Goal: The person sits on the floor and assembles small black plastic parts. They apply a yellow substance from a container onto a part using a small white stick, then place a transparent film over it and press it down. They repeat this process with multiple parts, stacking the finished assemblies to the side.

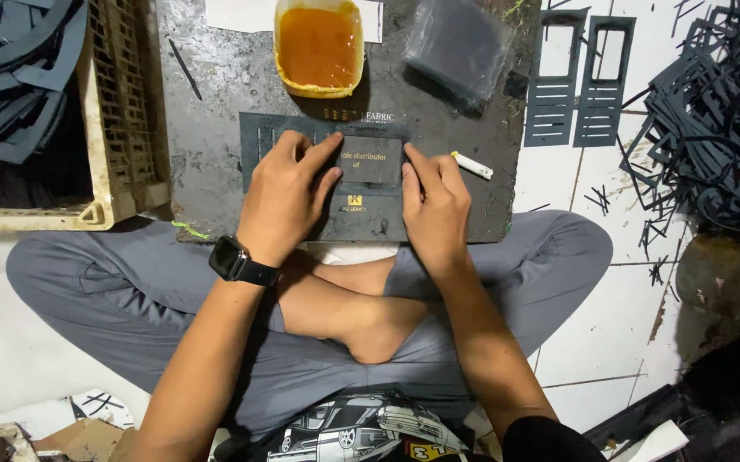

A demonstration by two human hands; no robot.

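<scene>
We press small dark card [371, 160] onto slotted sheet [301, 141] at board [216, 94] centre, left hand [286, 198] and right hand [432, 205] flat, open; uneven pressure could skew it; glue tub [319, 44] at far edge could tip

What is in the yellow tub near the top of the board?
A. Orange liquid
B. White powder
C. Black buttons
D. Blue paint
A: the yellow tub on the dark board holds a smooth orange liquid, up past the left hand and right hand pressing a small dark piece.
</scene>
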